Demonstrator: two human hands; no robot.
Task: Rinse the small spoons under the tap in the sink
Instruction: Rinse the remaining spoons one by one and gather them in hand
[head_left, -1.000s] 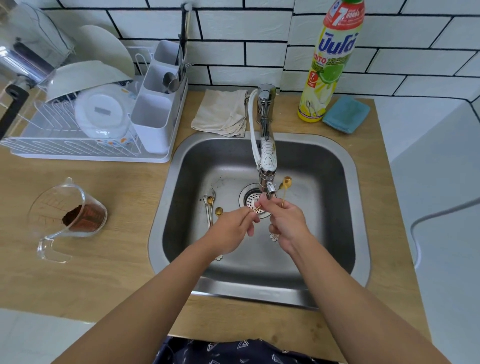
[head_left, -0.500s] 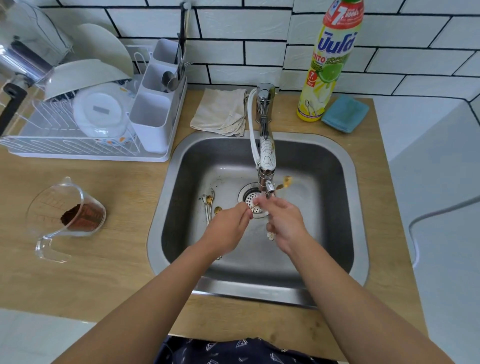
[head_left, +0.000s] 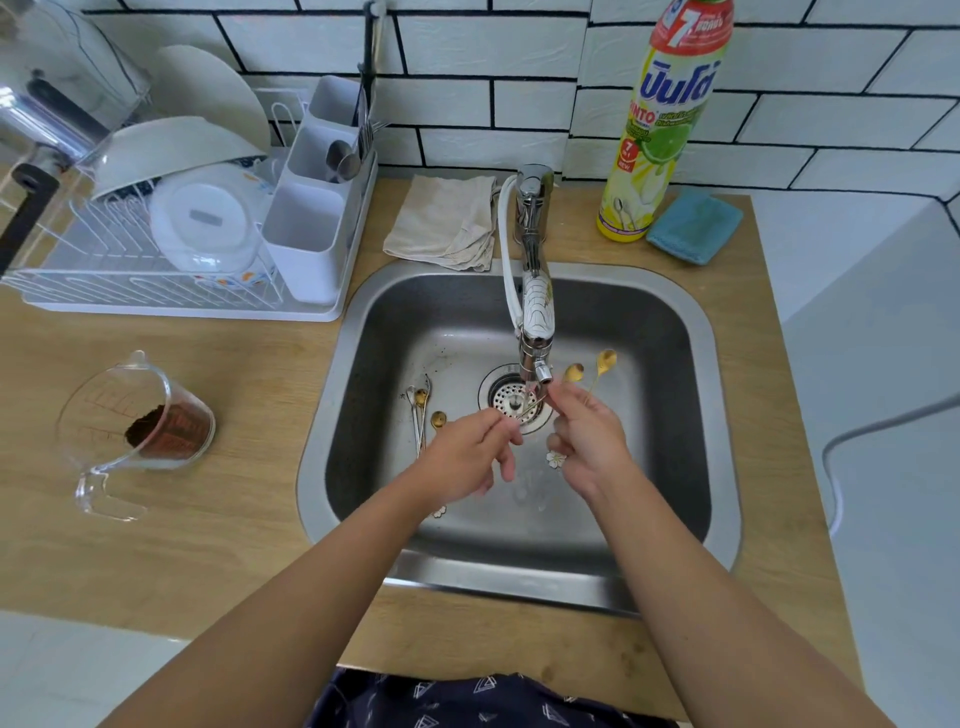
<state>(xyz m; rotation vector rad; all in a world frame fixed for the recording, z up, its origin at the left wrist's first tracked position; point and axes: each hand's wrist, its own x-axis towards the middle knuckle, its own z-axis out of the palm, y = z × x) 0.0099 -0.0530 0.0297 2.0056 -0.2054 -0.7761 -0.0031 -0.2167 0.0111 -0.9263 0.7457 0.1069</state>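
Both my hands are over the steel sink (head_left: 696, 415), just under the tap (head_left: 535, 312), which runs a thin stream onto them. My right hand (head_left: 589, 441) grips small gold spoons (head_left: 605, 359); two bowls stick up to the right of the spout, and a flower-shaped handle end shows below the fingers. My left hand (head_left: 467, 457) pinches the thin handles in the stream, beside the right hand. More small spoons (head_left: 423, 410) lie on the sink floor left of the drain (head_left: 514, 400).
A dish rack (head_left: 156, 291) with bowls, a lid and a cutlery caddy stands at the back left. A clear measuring jug (head_left: 140, 431) with brown powder lies left of the sink. Behind the sink are a folded cloth (head_left: 447, 223), a dish soap bottle (head_left: 660, 130) and a blue sponge (head_left: 693, 226).
The gold spoon bowls tipped down behind the spout half a second ago and now stand up again to its right, spread apart. Both hands stayed under the tap.
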